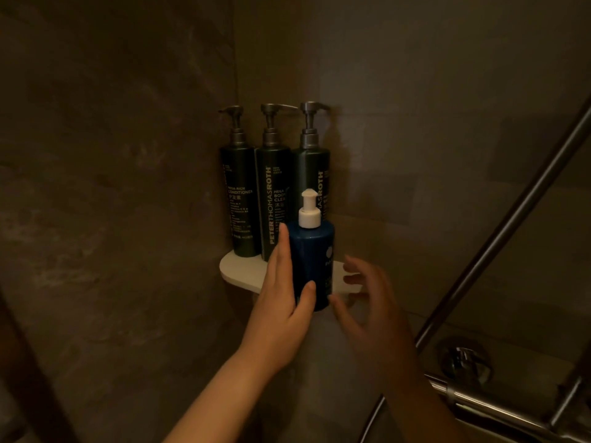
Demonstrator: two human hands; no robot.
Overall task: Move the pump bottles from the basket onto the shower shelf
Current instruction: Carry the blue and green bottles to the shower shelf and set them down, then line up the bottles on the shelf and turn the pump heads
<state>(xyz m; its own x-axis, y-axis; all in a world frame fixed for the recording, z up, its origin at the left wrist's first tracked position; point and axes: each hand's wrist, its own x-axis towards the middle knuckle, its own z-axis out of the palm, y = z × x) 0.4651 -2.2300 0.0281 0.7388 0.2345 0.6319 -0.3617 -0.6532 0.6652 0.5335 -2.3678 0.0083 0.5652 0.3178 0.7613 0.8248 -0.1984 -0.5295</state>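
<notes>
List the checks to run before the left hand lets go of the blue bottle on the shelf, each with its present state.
1. Blue pump bottle upright: ok.
2. Its base fully on the corner shelf: cannot tell; it sits at the front edge, with the left hand covering part of it.
3. Left hand steadying the bottle: ok, thumb and fingers on its side.
4. Right hand clear of the bottle: ok, open beside it, though blurred.
5. Three dark pump bottles standing at the back: ok.
6. Basket emptied: cannot tell, out of view.
</notes>
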